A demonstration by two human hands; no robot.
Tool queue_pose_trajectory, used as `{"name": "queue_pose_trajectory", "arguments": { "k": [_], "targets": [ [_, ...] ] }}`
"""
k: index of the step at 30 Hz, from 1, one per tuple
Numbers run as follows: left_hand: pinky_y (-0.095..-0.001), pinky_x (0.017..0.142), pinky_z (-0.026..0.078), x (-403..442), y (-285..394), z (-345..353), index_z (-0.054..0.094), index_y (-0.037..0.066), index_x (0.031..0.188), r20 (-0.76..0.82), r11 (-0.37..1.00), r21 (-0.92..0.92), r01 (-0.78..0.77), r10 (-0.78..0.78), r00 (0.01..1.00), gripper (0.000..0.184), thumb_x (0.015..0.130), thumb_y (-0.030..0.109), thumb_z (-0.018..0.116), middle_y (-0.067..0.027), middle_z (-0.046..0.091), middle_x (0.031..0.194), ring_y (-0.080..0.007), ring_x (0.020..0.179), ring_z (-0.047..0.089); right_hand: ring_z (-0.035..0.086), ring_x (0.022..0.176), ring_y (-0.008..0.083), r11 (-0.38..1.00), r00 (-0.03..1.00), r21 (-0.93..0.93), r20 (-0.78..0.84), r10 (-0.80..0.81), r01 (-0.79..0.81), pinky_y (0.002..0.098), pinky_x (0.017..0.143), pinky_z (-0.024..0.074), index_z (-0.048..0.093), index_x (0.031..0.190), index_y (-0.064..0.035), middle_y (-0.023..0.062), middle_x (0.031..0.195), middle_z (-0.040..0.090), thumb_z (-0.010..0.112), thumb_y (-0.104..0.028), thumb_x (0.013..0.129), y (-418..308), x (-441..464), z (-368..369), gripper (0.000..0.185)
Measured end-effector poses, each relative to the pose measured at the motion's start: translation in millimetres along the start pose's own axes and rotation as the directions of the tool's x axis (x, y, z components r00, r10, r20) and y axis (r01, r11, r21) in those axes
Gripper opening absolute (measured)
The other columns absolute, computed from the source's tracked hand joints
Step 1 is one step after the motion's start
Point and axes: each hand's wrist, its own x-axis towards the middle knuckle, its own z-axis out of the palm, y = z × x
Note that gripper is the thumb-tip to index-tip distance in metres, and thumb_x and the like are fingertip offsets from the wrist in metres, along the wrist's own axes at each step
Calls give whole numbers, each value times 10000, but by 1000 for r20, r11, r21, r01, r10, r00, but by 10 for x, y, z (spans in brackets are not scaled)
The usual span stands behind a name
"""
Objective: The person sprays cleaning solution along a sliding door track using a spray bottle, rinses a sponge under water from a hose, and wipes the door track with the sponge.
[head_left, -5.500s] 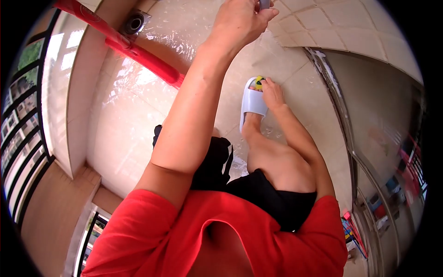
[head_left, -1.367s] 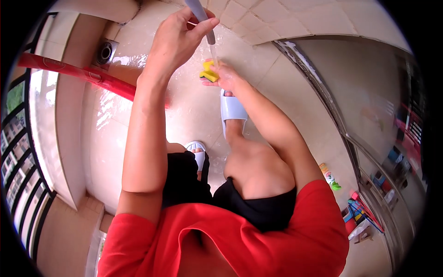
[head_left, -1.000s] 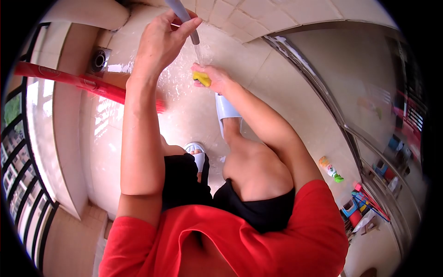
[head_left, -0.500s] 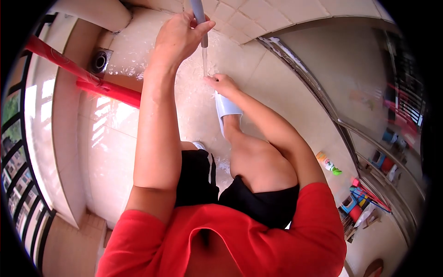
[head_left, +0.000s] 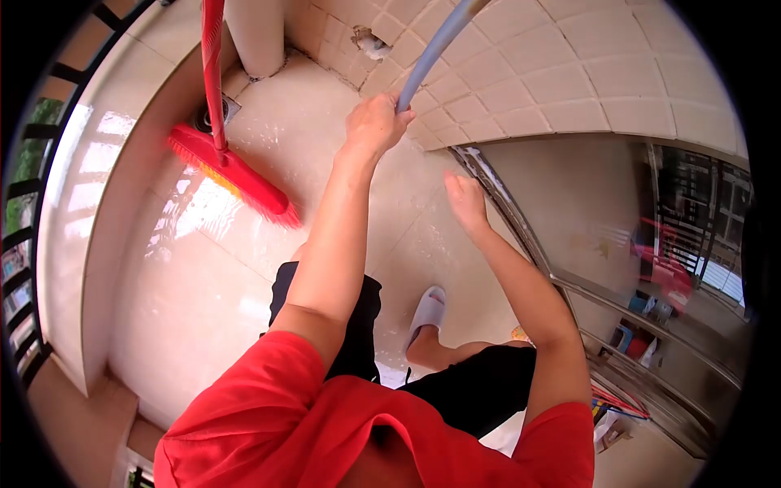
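Clasping the hose (head_left: 439, 50) near the floor's (head_left: 183, 313) far edge, the left hand (head_left: 377, 124) hides its outlet; the right hand (head_left: 465, 198) has moved towards the door track (head_left: 521, 231), its grip unclear.

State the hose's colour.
The hose in the left hand is greyish blue, clearest in the head view.

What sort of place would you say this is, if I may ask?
Probably a balcony: black railings line one side, what looks like a glass door the other, and a drain sits in the wet floor.
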Motion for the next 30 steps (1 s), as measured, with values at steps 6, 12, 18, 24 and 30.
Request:
{"name": "queue_pose_trajectory", "arguments": {
  "k": [6,12,18,24,30],
  "targets": [
    [-413,735,490,-120,17,13,667,86,922,47,1000,9,-14,14,999,195,828,257,679,-118,670,795,-294,819,641,566,599,201,187,748,747,543,383,-638,379,532,504,502,904,-97,23,671,500,533,-370,945,584,360,1117,277],
    [-377,675,490,-296,70,233,671,56,899,56,997,53,-64,61,997,228,827,272,677,-110,663,726,-256,722,646,515,561,226,-133,692,720,693,204,-681,405,526,465,521,909,-109,34,676,511,580,-245,906,350,234,1961,148],
    [-415,718,501,-370,71,50,673,99,884,26,987,157,-20,16,1000,219,808,303,693,-123,679,816,-296,809,653,559,576,190,706,881,528,315,352,-471,351,499,466,621,842,-50,49,664,567,686,-324,801,177,121,1253,285],
    [-418,747,505,-414,-40,-74,684,96,899,-62,986,163,23,-13,998,208,784,268,703,-133,682,846,-309,851,651,498,598,101,851,913,358,-280,-296,385,273,559,416,623,874,-38,31,667,580,691,-262,823,-1087,66,-1144,239],
    [-395,704,495,-515,29,46,671,84,913,-174,989,149,-2,28,984,203,794,247,688,-111,674,764,-272,779,657,451,598,69,568,513,75,-538,-669,820,237,508,356,612,816,-23,-19,635,518,698,-264,840,-2888,-572,-2912,257]
  ]
}}
